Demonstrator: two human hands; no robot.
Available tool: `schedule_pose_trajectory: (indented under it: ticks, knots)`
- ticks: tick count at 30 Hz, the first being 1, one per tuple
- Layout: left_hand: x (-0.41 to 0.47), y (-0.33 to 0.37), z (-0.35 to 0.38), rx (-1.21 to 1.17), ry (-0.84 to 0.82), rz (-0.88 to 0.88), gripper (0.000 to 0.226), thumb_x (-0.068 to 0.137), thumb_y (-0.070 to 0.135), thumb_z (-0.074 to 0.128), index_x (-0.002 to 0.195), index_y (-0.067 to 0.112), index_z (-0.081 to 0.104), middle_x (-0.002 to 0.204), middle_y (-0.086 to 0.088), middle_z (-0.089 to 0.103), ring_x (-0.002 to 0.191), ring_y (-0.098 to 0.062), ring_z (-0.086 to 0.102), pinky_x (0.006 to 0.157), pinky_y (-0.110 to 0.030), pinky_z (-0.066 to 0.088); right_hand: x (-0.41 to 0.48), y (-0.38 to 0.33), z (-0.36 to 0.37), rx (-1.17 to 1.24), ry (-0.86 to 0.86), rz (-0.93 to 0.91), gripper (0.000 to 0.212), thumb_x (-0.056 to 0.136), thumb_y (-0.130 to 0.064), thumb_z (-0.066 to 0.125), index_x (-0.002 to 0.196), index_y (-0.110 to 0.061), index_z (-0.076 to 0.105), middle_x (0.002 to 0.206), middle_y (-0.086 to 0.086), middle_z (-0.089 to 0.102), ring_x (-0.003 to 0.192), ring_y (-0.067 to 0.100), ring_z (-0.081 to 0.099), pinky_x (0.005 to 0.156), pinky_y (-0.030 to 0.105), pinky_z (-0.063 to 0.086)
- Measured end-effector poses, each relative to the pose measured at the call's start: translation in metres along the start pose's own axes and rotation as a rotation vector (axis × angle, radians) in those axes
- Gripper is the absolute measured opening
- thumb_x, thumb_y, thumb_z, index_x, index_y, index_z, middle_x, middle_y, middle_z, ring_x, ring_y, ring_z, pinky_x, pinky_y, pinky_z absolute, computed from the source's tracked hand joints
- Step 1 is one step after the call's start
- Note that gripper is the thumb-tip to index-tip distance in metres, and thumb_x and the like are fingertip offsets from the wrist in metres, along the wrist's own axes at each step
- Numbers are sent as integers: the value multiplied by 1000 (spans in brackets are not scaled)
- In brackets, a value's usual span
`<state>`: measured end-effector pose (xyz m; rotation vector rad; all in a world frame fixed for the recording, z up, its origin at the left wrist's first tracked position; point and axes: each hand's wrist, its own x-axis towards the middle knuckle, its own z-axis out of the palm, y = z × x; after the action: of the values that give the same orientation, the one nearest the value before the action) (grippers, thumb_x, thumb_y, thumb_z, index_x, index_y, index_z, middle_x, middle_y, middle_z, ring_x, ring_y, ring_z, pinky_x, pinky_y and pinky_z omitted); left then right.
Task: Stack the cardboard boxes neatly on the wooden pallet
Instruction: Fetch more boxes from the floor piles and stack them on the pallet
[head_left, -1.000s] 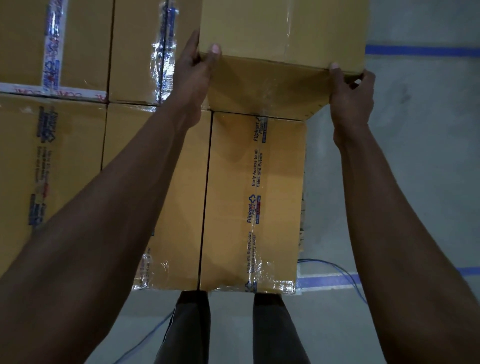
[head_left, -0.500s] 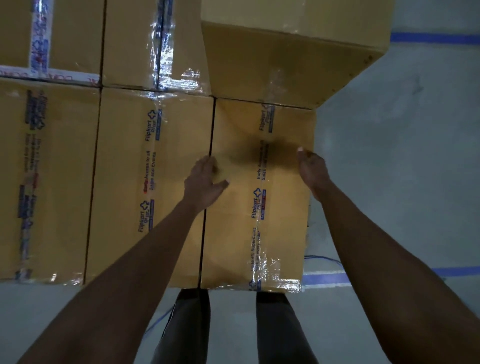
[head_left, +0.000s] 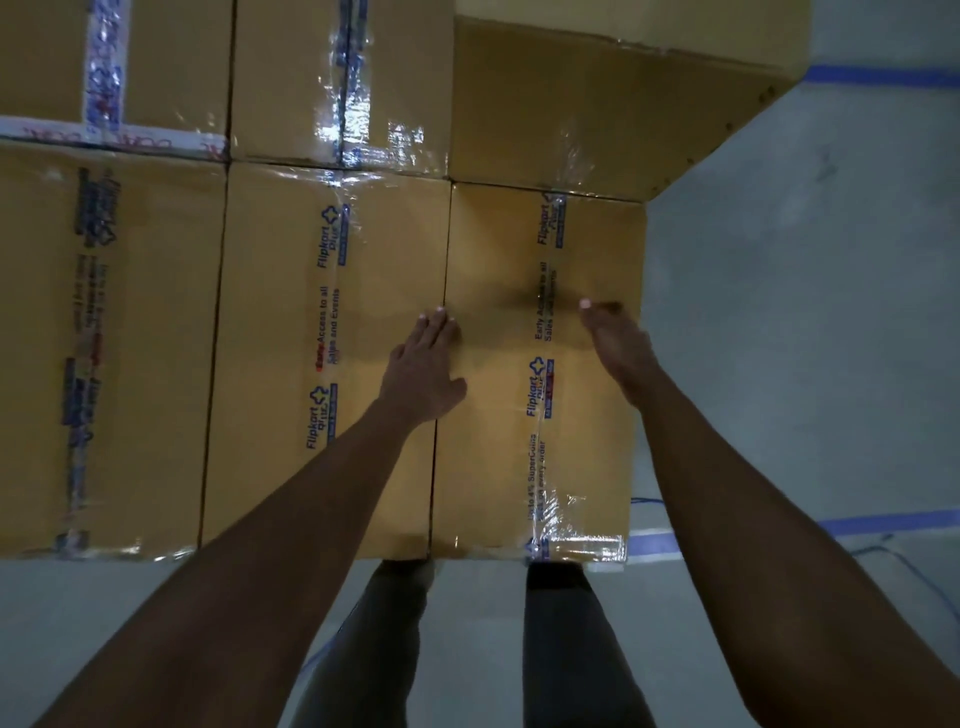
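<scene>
Your fingers (head_left: 435, 326) are straight and hold nothing on either side. The left hand (head_left: 423, 371) lies flat over the seam at the left edge of the near box (head_left: 493, 467), and the right hand (head_left: 621, 348) hangs edge-on over the same box, close to its right edge. Whether either palm actually presses the cardboard, the view does not tell. A second ago both hands were clamped on the near corners of the top box (head_left: 597, 114); you have since let go and drawn them back toward you, and that box now stands by itself at the far right of the stack, one layer up, its near face down against the back edge of the near box. So this placement looks finished. The top box seems to reach out past the right side of the layer under it, though the wide lens and its greater height may account for that, so check the edge before you trust it. The pallet is hidden under the boxes. Your next job is probably to fetch another box, as the rest of the upper layer looks unfilled.
</scene>
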<state>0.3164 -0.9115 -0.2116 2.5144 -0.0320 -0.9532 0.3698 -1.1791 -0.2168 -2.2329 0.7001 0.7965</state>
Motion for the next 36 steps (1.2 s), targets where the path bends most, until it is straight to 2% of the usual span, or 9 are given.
schedule_pose_trajectory:
  ticks: [4,13,16,19,23,26,28,33,36]
  knots:
    - [-63,12,-1,9,7,22,82,99,38,55,163,13,10,171,-5,-2,157,-25,-1,122,-45,16,-101,3,35,60,-149,-61,67,103,-63,27,151,-20,43,157,9,43,145,28,38,120,49,27]
    - [-303,0,11,-150,-107,-100,83,96,37,60,162,16,15,170,-5,11,156,-28,8,123,-49,17,-399,37,107,190,-208,89,100,75,-96,27,135,-23,62,144,1,57,135,23,50,116,49,34]
    - [-378,-17,15,-232,24,-126,81,94,39,63,160,16,21,167,-9,21,153,-30,18,122,-49,22,-490,30,111,232,-164,27,65,96,-70,40,134,-23,62,140,-2,59,125,15,54,111,41,38]
    - [-449,-32,13,-347,187,-137,80,88,39,67,157,18,30,160,-10,35,146,-32,33,117,-53,32,-559,27,111,277,-160,-94,43,104,-52,44,121,-20,67,117,-2,64,98,7,56,91,30,41]
    - [-539,-48,7,-413,273,-203,83,89,43,68,158,25,26,162,-8,32,147,-30,32,118,-51,32,-622,13,106,175,-116,-260,50,105,-52,42,110,-12,72,110,6,69,101,21,61,88,38,47]
    - [-593,-65,-1,-424,297,-165,87,84,49,64,157,17,31,159,-12,36,146,-32,33,117,-46,32,-653,-17,103,221,-95,-273,47,104,-51,44,120,-14,69,114,1,64,104,18,56,85,31,39]
    - [-620,-84,-12,-453,358,-163,82,85,44,66,155,15,35,156,-13,40,145,-31,34,117,-41,31,-666,-47,113,270,-59,-294,39,102,-51,47,112,-20,69,112,0,66,101,19,58,84,34,42]
    - [-670,-165,-53,-582,601,-191,71,86,31,74,150,16,46,147,-10,53,137,-31,43,113,-36,32,-703,-129,177,297,-82,-354,36,99,-51,53,95,-19,69,97,2,69,88,19,61,75,34,46]
    - [-699,-235,-82,-589,621,-206,70,85,37,71,148,17,49,145,-9,55,136,-29,44,112,-35,32,-725,-186,249,309,-183,-361,36,97,-53,55,96,-21,70,100,1,72,94,21,66,85,40,52]
